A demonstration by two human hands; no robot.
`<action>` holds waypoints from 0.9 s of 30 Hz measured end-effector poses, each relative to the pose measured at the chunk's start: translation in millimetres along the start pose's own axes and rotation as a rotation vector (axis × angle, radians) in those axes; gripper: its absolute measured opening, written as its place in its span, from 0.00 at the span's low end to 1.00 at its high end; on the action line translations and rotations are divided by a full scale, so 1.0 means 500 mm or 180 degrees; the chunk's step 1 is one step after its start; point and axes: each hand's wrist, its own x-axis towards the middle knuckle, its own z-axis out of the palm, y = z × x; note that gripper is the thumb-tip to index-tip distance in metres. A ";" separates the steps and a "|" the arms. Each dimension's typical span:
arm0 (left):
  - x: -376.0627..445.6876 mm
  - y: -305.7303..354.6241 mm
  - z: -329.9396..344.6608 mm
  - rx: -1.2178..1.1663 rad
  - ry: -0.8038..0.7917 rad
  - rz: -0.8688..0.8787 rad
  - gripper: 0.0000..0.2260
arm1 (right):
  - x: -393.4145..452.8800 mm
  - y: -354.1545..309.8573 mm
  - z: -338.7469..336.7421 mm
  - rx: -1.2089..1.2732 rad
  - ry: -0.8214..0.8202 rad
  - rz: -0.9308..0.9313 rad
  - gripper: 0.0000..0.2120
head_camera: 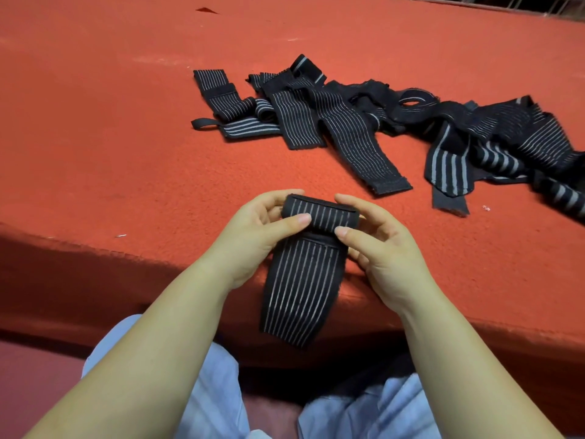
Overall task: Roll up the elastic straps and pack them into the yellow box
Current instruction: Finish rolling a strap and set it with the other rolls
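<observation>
A black elastic strap with thin grey stripes [304, 280] lies over the near edge of the red surface, its tail hanging down toward my lap. Its far end is wound into a short roll [319, 213]. My left hand [262, 229] pinches the roll's left end, thumb on top. My right hand [376, 242] pinches the right end the same way. A loose pile of similar straps [348, 118] sprawls further back, centre to right. No yellow box is in view.
The red felt-covered surface [126, 137] stretches far left and back; its front edge [95, 255] drops off near my knees. Light blue trousers [215, 391] show below. A small white scrap [486, 208] lies at the right.
</observation>
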 end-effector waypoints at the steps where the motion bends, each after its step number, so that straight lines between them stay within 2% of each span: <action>1: -0.001 0.000 0.001 -0.0016 -0.0001 -0.0017 0.14 | 0.000 0.001 0.001 0.0008 0.0018 -0.0006 0.17; 5: -0.006 0.001 -0.008 0.0016 -0.0104 0.0032 0.17 | 0.000 -0.001 0.008 -0.0193 0.0039 0.0060 0.11; 9: -0.006 -0.001 -0.011 -0.0165 -0.0047 0.0135 0.19 | 0.000 -0.008 0.024 -0.0480 -0.0015 -0.0044 0.17; 13: -0.005 -0.005 -0.008 -0.0058 0.0038 0.0203 0.22 | 0.001 -0.008 0.023 -0.0438 -0.0045 -0.0058 0.15; 16: -0.010 0.005 -0.002 0.0141 -0.0098 0.0146 0.19 | 0.005 -0.001 0.012 -0.0137 -0.0028 -0.0011 0.11; 19: -0.010 0.009 0.003 0.0215 -0.0093 0.0061 0.18 | 0.004 0.002 0.003 -0.0047 0.0009 -0.0005 0.12; 24: -0.002 0.007 0.005 0.0166 0.0137 -0.0116 0.20 | 0.001 -0.002 0.002 -0.0025 -0.0058 -0.0093 0.19; 27: -0.002 0.008 -0.001 0.0174 0.0091 -0.0165 0.19 | 0.003 0.001 0.004 -0.0136 -0.0015 -0.0062 0.14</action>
